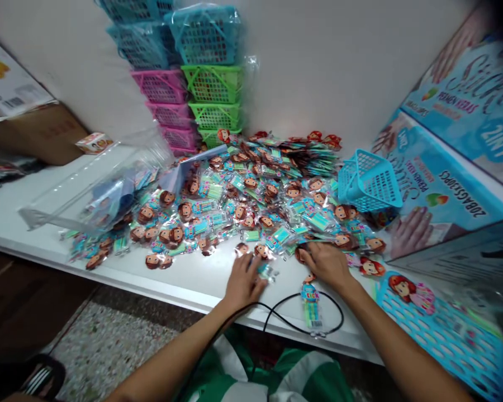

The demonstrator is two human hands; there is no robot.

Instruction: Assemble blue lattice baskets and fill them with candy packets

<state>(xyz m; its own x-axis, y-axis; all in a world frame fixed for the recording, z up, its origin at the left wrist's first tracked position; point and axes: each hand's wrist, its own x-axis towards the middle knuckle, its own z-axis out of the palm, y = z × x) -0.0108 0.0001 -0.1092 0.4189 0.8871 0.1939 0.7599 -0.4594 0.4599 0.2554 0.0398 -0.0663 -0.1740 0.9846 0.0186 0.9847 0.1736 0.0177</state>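
A wide heap of small candy packets (209,218), each with a printed doll head and green sticks inside, covers the white table. At its front edge, my left hand (243,283) has its fingers bent around a small packet (268,272), slightly blurred. My right hand (326,267) is closed at the heap's near right edge, its fingertips on another packet's doll head (300,255); the rest of that packet is hidden. Between my forearms, a single packet (311,307) lies face up inside a loop of black cord (342,318).
Blue, pink and green baskets (216,84) stand stacked and wrapped at the back. A clear plastic container (46,206) lies left. A small blue basket (369,181) tilts beside printed cartons (448,173). A larger blue basket (440,335) lies right; a brown carton (37,134) stands left.
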